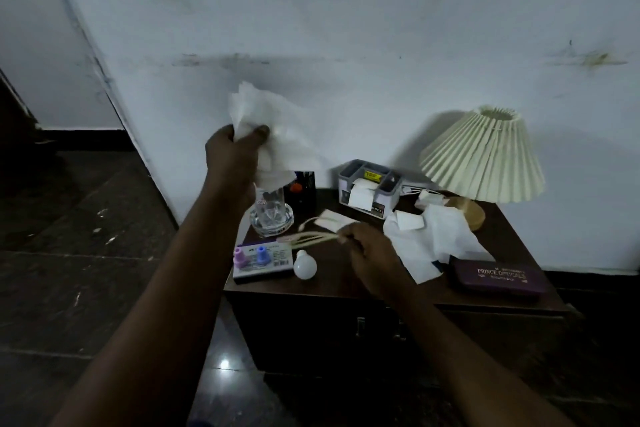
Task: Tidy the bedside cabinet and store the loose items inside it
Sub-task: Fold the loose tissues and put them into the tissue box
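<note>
While the left grip [230, 156] is clamped on a crumpled white paper tissue [273, 121] held high over the dark brown wooden bedside cabinet [311, 291], the right grip [367, 250] pinches a pale cream cord [308, 237] trailing leftward just above its top, and is the hand nearer the cabinet front below.

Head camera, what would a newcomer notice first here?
The left hand grips a crumpled white tissue, raised in front of the wall above the left end of the cabinet. The right hand pinches a pale cord over the cluttered top, and a pleated cream lamp stands at the back right corner.
</note>
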{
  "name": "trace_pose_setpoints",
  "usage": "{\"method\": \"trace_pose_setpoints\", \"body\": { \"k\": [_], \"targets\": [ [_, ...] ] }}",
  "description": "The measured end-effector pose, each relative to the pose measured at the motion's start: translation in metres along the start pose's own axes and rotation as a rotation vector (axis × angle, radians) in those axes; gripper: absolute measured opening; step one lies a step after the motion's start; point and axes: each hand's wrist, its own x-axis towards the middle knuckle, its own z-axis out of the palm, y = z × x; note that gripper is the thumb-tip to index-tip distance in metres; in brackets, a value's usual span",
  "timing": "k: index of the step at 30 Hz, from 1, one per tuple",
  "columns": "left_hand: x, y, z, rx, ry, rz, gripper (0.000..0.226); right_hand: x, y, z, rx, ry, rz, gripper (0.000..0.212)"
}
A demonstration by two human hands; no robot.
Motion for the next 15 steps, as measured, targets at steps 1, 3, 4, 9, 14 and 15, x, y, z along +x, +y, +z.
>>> {"method": "trace_pose_setpoints", "body": {
  "k": [1,3,4,9,14,15],
  "targets": [
    [-0.008,-0.009,0.001,-0.043,-0.022,-0.058,0.019,-0.003,0.007,0.0,-0.072,-0.077,-0.026,0.013],
    [-0.022,-0.034,0.005,-0.127,-0.052,-0.169,0.02,-0.01,0.022,-0.001,-0.206,-0.233,-0.025,0.013],
    [-0.028,-0.048,0.008,-0.143,-0.061,-0.221,0.018,-0.013,0.025,-0.001,-0.246,-0.303,-0.005,0.013],
    [-0.042,-0.109,0.028,0.027,-0.059,-0.423,0.015,-0.011,0.019,-0.007,-0.452,-0.518,0.064,0.028],
    [-0.042,-0.126,0.03,0.244,-0.044,-0.365,0.024,0.007,0.011,-0.044,-0.251,-0.054,0.134,0.032],
    [-0.04,-0.126,0.028,0.215,-0.012,-0.358,0.028,0.023,0.018,-0.048,-0.276,0.085,0.183,0.032]
  ]
}}
